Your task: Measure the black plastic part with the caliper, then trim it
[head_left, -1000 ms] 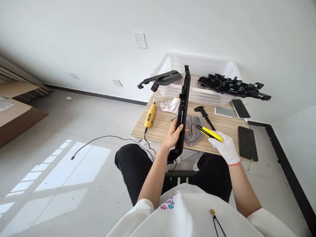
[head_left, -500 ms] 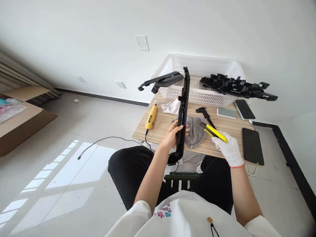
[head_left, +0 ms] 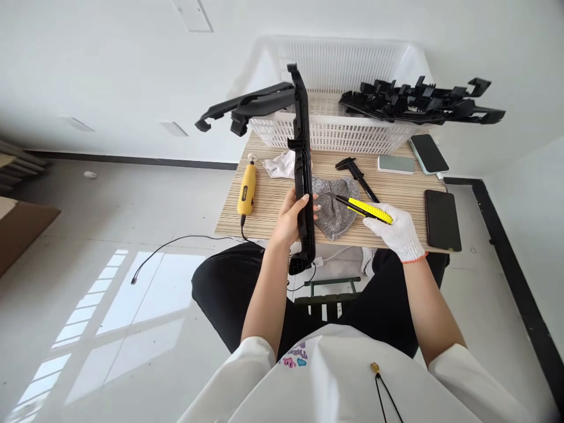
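My left hand, bare, is closed around the lower part of a long black plastic trim piece. The piece stands nearly upright, with clips along its length and a bent lower end. My right hand wears a white knit glove. It grips tweezers with yellow ribbed sides, their dark tips pointing left toward the trim piece but apart from it. Beneath the tips lies a grey cloth on the table. A black caliper rests just behind the tweezers.
On the wood-patterned table lie a yellow rotary tool, a white glove, a black phone and more devices. Behind, a white basket holds black trim pieces, some overhanging its sides. A cable trails left.
The view has shifted, so the table and basket appear higher and further left. The tweezers have come closer to the trim piece and lie flatter. Both hands keep their holds.
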{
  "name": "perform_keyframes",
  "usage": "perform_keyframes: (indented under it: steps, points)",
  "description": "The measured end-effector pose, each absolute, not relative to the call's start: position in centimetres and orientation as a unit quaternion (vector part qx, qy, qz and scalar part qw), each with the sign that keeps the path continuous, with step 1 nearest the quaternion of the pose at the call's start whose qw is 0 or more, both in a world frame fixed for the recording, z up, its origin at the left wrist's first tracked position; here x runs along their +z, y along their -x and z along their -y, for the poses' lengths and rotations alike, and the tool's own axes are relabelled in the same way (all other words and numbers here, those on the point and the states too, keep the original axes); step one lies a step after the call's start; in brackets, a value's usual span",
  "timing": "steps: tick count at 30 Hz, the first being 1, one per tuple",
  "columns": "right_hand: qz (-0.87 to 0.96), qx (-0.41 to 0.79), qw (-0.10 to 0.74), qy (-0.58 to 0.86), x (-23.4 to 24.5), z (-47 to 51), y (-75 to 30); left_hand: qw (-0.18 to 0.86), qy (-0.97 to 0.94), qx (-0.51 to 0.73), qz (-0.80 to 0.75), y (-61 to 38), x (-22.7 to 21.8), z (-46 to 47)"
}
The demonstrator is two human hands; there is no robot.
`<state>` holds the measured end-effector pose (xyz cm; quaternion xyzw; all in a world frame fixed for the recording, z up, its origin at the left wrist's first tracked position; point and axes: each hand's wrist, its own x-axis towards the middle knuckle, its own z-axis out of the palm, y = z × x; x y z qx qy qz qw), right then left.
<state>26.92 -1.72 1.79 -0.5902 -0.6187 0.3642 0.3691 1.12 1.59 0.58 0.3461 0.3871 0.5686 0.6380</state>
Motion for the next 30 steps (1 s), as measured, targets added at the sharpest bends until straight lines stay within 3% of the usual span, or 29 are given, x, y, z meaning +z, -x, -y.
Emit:
perform_keyframes:
  steps: [20,30]
  points:
    - [0.555,0.391,0.388,0.623,1.80,2.06,-27.16,0.646,-0.372,0.532,-0.401,-1.47,0.29,-1.26]
    - [0.632,0.379,0.318,0.596,2.09,2.09,-27.29,0.677,-0.350,0.518,-0.388,-1.53,0.75,-1.53]
